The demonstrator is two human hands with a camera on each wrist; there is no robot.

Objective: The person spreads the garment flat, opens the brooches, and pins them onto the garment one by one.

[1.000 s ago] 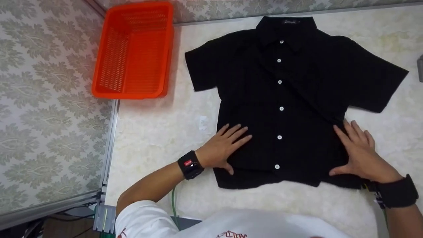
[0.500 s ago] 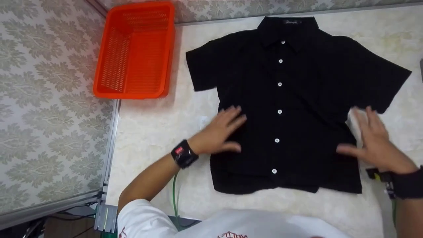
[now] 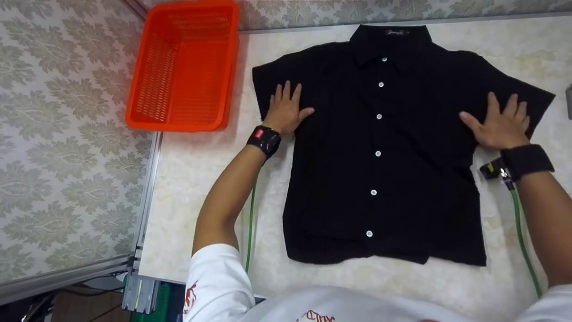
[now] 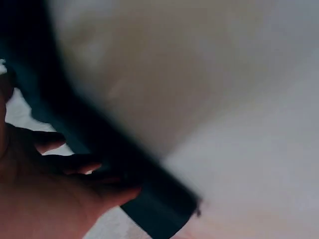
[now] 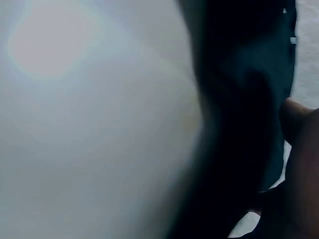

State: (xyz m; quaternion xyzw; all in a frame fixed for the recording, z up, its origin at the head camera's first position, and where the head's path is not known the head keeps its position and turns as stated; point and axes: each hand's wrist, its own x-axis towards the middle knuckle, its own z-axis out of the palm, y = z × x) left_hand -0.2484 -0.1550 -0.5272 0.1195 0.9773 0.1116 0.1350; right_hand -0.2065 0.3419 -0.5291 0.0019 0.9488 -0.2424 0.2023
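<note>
A black short-sleeved shirt point(image 3: 348, 179) with white buttons lies spread front up, its collar toward the wall. My left hand point(image 3: 286, 109) rests on the sleeve at the shirt's left side in the head view, fingers straight and spread. On the opposite sleeve lies my right hand point(image 3: 502, 123), fingers spread and thumb pointing inward. In the left wrist view the fingers point(image 4: 117, 196) reach over the dark sleeve point(image 4: 159, 209). The right wrist view shows the dark cloth point(image 5: 244, 99) beside my thumb point(image 5: 296, 112); the rest of that hand is mostly cut off.
An orange plastic basket point(image 3: 196, 85) stands at the table's back left corner. The pale tabletop point(image 3: 201, 174) surrounds the shirt, and a patterned wall point(image 3: 304, 13) runs along the back. Green cables point(image 3: 525, 241) hang from the wrist cameras. A grey object point(image 3: 569, 102) shows at the right edge.
Both hands have moved from the shirt's lower sides up to its sleeves. The shirt's diagonal crease on the right has flattened, and its hem lies slightly nearer me.
</note>
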